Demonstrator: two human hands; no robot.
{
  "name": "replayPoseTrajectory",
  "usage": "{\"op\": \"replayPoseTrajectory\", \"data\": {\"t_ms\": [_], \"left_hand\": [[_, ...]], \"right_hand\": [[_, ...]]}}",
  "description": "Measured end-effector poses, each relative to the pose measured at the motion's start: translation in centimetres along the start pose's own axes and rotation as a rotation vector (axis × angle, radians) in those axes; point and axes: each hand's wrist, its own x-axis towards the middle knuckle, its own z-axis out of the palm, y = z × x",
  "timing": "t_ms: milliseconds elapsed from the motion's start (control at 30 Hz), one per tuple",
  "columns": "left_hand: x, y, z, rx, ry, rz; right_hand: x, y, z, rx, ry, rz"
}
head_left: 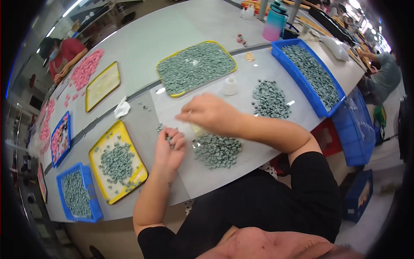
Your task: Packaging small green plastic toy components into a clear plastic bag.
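Note:
My left hand (170, 149) is closed, its curled fingers around small grey-green pieces (168, 138). Just above it, to the right, the fingers of my right hand (206, 113) are pinched together. Something thin and pale seems to be between them, too small to name. Below my right wrist lies a pile of the same grey-green pieces (218, 151), with a pale yellowish item (197, 130) partly hidden at its top edge. A few loose pieces (160, 127) rest beside my left fingertips. A small white round container (230, 86) stands beyond my right hand.
A yellow-rimmed tray (235, 68) full of grey-green pieces lies ahead; another yellow tray (142, 173) is at left. Blue bins (95, 211) (334, 80) flank both sides. A second pile (271, 99) lies right. A bottle (275, 21) stands behind; a co-worker (69, 54) sits far left.

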Motion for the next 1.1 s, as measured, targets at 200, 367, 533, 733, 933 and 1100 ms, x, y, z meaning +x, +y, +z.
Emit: {"op": "replayPoseTrajectory", "data": {"t_ms": [200,367,533,733,933,1100], "left_hand": [[0.0,1.3,0.8,-0.105,0.094,-0.058],[0.7,0.4,3.2,-0.027,0.407,-0.036],[1.6,-0.9,2.2,0.324,0.199,0.08],[-0.3,-3.1,4.1,0.21,0.154,-0.034],[-1.9,-6.7,7.1,0.485,0.092,-0.131],[-2.3,-8.1,7.1,0.579,0.044,-0.088]], "right_hand": [[-5.9,7.8,-6.6,-0.255,-0.488,0.719],[-8.7,7.5,-7.9,-0.136,-0.662,0.897],[-11.9,8.1,-6.3,-0.32,-0.641,0.893],[-9.9,6.3,-8.4,-0.073,-0.653,0.839],[-7.0,2.0,-8.9,0.22,-0.301,0.476],[-5.9,-0.7,-6.2,0.337,-0.261,0.279]]}}
